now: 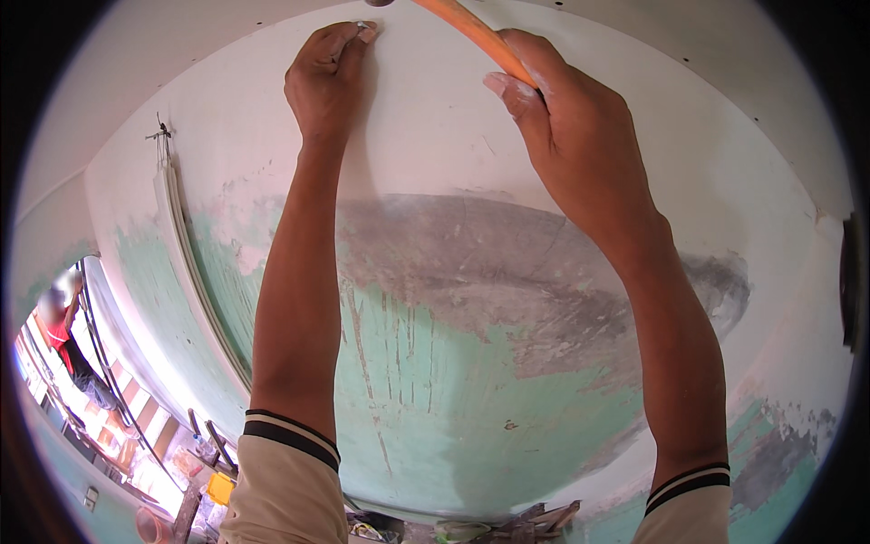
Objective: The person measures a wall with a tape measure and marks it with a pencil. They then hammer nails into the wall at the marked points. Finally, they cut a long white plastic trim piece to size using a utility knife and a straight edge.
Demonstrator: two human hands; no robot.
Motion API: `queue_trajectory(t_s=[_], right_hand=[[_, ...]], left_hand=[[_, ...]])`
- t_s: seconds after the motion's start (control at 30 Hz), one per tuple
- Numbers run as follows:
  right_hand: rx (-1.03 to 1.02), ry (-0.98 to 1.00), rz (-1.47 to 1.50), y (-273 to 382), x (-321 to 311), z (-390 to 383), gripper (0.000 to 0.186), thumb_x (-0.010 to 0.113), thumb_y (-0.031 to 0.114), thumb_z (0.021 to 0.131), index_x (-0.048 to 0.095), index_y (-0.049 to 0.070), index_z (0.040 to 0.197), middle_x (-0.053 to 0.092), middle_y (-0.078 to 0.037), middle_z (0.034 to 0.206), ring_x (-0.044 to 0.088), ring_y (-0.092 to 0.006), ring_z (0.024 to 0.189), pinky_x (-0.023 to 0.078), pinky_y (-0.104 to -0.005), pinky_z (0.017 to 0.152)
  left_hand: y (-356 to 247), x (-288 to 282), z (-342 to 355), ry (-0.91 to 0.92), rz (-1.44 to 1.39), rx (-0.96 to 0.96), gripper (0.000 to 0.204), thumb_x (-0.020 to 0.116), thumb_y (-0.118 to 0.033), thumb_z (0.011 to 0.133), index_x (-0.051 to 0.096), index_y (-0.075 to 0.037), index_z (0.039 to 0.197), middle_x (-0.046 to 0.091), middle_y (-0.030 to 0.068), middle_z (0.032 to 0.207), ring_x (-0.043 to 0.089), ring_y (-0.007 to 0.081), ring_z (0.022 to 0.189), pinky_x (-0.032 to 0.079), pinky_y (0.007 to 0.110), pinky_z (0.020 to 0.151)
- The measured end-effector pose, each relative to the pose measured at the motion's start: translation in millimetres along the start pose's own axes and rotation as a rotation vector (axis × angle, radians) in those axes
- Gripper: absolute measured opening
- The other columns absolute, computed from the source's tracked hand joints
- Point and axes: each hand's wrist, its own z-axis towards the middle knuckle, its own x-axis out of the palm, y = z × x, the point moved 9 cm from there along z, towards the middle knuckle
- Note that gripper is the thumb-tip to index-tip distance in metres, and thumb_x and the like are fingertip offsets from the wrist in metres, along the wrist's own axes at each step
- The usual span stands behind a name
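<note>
Both my arms reach up toward a white and green wall [421, 136]. High on it, my left hand [324, 77] pinches a small metal nail [362, 24] between thumb and fingers, against the wall just below the ceiling line. The nail is tiny, mostly covered by the fingertips. To the right, my right hand [589, 136] is wrapped round the orange handle of a hammer [476, 34]. Its handle slants up and left, and only the edge of the dark head shows at the top rim. White dust marks the fingertips of both hands.
Grey patches and peeling green paint cover the lower wall. A long white strip [195, 258] leans or hangs at left, below wires [161, 134]. Beyond a bright opening at far left, a person in red [59, 331] stands high up. Clutter [462, 529] lies below, with a yellow container [219, 488].
</note>
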Motion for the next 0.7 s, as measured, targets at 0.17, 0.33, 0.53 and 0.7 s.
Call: queue_trajectory(t_s=[0.17, 0.33, 0.53, 0.7], right_hand=[[-0.110, -0.022, -0.076, 13.9, 2.0, 6.8, 0.032, 0.067, 0.018, 0.103, 0.062, 0.009, 0.132, 0.064, -0.009, 0.078, 0.056, -0.0209, 0.063, 0.048, -0.0361, 0.062], [-0.157, 0.048, -0.249, 12.9, 20.3, 13.2, 0.024, 0.066, 0.023, 0.101, 0.056, 0.012, 0.120, 0.066, -0.008, 0.075, 0.067, -0.0313, 0.063, 0.055, -0.0439, 0.055], [-0.274, -0.149, -0.044, 44.0, -1.1, 7.2, 0.031, 0.068, 0.019, 0.100, 0.062, 0.012, 0.130, 0.071, -0.012, 0.087, 0.069, -0.0297, 0.073, 0.055, -0.0413, 0.064], [-0.173, 0.025, -0.246, 27.3, 19.3, 21.2, 0.031, 0.067, 0.023, 0.100, 0.059, 0.015, 0.129, 0.068, -0.009, 0.077, 0.068, -0.0285, 0.065, 0.056, -0.0424, 0.057]], left_hand=[[-4.4, 2.2, -1.9, -0.026, -0.035, -0.056, 0.016, 0.075, -0.025, 0.091, 0.080, -0.012, 0.099, 0.077, -0.0032, 0.103, 0.071, 0.0176, 0.091, 0.054, 0.031, 0.084], [-1.5, -5.4, 0.9, -0.024, 0.037, 0.006, 0.013, 0.074, -0.023, 0.091, 0.079, -0.013, 0.097, 0.076, -0.0021, 0.099, 0.071, 0.0212, 0.088, 0.054, 0.033, 0.081], [-7.3, -12.4, -1.0, -0.038, -0.008, -0.008, 0.014, 0.075, -0.025, 0.091, 0.080, -0.013, 0.098, 0.076, -0.0034, 0.102, 0.071, 0.0191, 0.090, 0.054, 0.032, 0.082], [-3.6, -16.7, 0.4, -0.007, 0.086, -0.044, 0.015, 0.075, -0.025, 0.091, 0.080, -0.013, 0.097, 0.077, -0.0041, 0.104, 0.071, 0.0173, 0.092, 0.055, 0.031, 0.084]])
